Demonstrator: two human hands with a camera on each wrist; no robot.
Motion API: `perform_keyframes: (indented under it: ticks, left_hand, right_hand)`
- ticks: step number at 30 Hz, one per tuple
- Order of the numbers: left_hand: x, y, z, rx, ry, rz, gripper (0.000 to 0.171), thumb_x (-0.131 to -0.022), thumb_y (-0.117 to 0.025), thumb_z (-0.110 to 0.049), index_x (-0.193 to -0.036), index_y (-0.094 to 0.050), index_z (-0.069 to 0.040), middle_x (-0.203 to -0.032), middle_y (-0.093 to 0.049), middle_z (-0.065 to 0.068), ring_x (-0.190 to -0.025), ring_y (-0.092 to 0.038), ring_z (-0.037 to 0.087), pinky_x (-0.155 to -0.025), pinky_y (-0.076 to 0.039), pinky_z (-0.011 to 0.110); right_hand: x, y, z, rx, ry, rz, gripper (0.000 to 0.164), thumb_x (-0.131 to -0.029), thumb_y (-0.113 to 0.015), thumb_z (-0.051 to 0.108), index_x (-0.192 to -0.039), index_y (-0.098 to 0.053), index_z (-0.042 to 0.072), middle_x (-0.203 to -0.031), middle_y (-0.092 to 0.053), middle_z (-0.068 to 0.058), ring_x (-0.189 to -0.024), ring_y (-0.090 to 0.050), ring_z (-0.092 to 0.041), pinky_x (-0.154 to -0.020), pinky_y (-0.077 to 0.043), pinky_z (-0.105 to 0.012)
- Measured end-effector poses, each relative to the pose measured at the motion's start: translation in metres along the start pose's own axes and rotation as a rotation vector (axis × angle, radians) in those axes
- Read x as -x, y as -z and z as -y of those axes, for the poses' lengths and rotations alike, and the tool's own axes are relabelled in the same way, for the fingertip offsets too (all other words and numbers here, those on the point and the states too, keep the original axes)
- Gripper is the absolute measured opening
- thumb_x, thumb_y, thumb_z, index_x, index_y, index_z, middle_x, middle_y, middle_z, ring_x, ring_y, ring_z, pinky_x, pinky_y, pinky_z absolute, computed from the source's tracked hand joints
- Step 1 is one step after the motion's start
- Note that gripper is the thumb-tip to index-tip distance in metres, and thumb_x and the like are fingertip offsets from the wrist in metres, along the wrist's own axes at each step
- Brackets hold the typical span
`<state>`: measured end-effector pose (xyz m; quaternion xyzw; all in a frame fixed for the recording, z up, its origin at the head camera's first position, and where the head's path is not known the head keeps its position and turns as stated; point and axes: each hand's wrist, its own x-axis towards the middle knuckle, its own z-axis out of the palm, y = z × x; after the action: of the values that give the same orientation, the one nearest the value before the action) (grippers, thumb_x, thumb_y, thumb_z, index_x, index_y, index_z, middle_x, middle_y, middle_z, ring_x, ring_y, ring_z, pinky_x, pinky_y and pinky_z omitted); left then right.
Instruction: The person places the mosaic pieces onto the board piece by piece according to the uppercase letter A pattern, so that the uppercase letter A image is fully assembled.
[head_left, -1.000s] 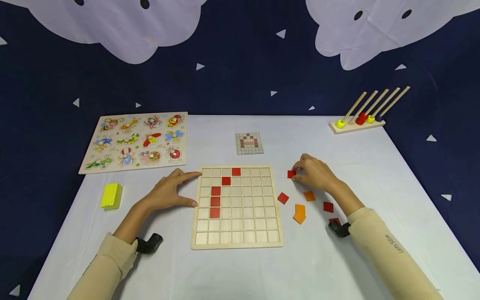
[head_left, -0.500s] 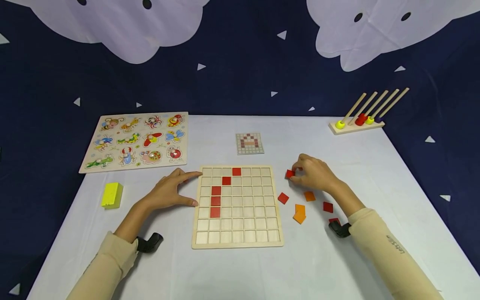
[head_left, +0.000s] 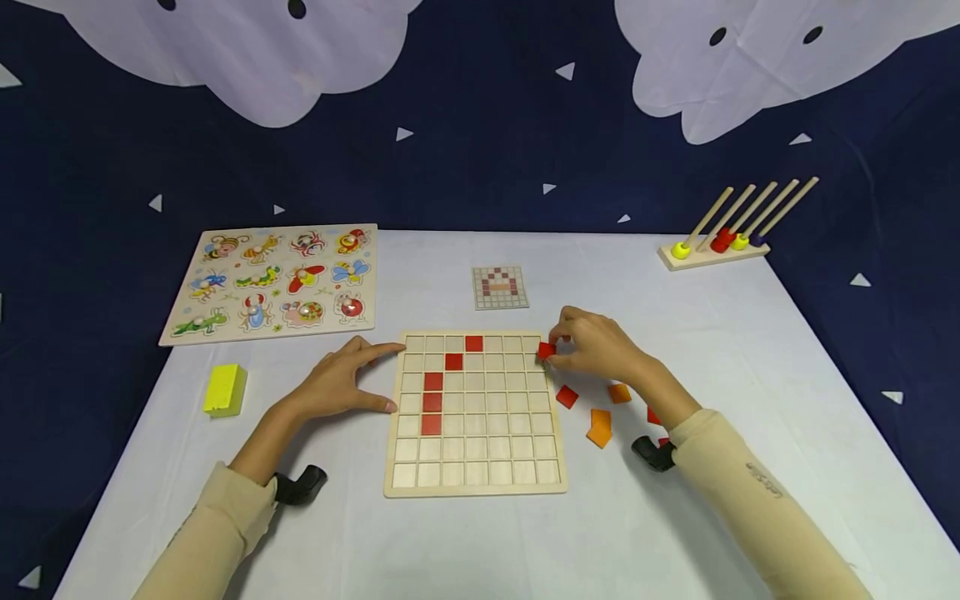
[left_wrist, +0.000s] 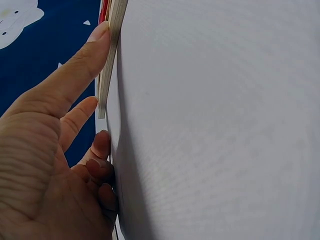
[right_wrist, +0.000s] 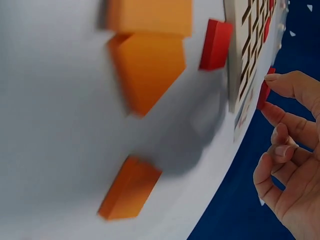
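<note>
A square wooden grid board [head_left: 476,492] lies mid-table, with several red tiles [head_left: 432,402] set in its cells in a bent line. My left hand [head_left: 335,382] touches the board's left side, its thumb and index finger stretched apart along the edge; in the left wrist view the thumb [left_wrist: 75,75] lies against the rim. Between thumb and index finger, my right hand [head_left: 596,343] pinches a red tile [head_left: 546,351] over the board's upper right edge. The right wrist view shows that red tile [right_wrist: 264,92] raised off the table.
Right of the board lie loose orange tiles [head_left: 599,427] and red tiles [head_left: 567,397], some partly hidden by the right wrist. A small pattern card [head_left: 500,287] lies behind the board. Farther out are an insect puzzle [head_left: 273,283], a yellow block [head_left: 225,390] and a peg stacker [head_left: 716,254].
My right hand has carried the pinched red tile left, from beside the board to over its right edge. The left hand has stayed at the board's left side.
</note>
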<state>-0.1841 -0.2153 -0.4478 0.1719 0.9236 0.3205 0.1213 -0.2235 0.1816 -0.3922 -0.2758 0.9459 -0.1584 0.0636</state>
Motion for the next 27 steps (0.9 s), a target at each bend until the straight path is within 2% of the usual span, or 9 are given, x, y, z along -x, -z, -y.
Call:
perform_keyframes:
  ticks: [5,13,16,27]
  left_hand:
    - [0.0,0.0,0.0,0.003,0.003,0.002,0.091,-0.064,-0.091,-0.044,-0.145,-0.051,-0.028,-0.1,-0.047,0.004,-0.084,-0.041,0.019,-0.074,-0.032,0.034]
    - [0.0,0.0,0.0,0.006,0.003,0.005,0.091,-0.065,-0.091,-0.044,-0.145,-0.051,-0.028,-0.1,-0.047,0.004,-0.083,-0.04,0.019,-0.073,-0.032,0.034]
    - [0.0,0.0,0.0,0.01,0.002,0.006,0.091,-0.065,-0.091,-0.044,-0.145,-0.051,-0.027,-0.099,-0.047,0.004,-0.082,-0.039,0.019,-0.073,-0.033,0.034]
    - [0.001,0.001,0.0,0.01,-0.017,-0.008,0.09,-0.066,-0.091,-0.045,-0.144,-0.053,-0.025,-0.099,-0.048,0.006,-0.081,-0.04,0.019,-0.072,-0.033,0.033]
  right_hand:
    - [-0.01,-0.002,0.013,0.003,0.036,0.026,0.025,-0.08,-0.081,0.027,-0.096,-0.076,0.008,-0.092,-0.059,-0.004,-0.08,-0.057,-0.018,-0.073,-0.049,-0.037]
    - [-0.027,-0.009,0.034,-0.004,0.057,0.068,0.027,-0.08,-0.08,0.026,-0.097,-0.075,0.006,-0.092,-0.059,-0.004,-0.071,-0.051,-0.015,-0.064,-0.043,-0.03]
    - [-0.034,-0.012,0.041,0.012,0.078,0.085,0.026,-0.081,-0.079,0.026,-0.097,-0.075,0.006,-0.091,-0.058,-0.003,-0.072,-0.051,-0.014,-0.064,-0.043,-0.028]
    - [-0.045,-0.021,0.052,0.075,0.103,0.142,0.025,-0.083,-0.078,0.028,-0.098,-0.076,0.008,-0.091,-0.056,-0.002,-0.073,-0.05,-0.015,-0.065,-0.043,-0.029]
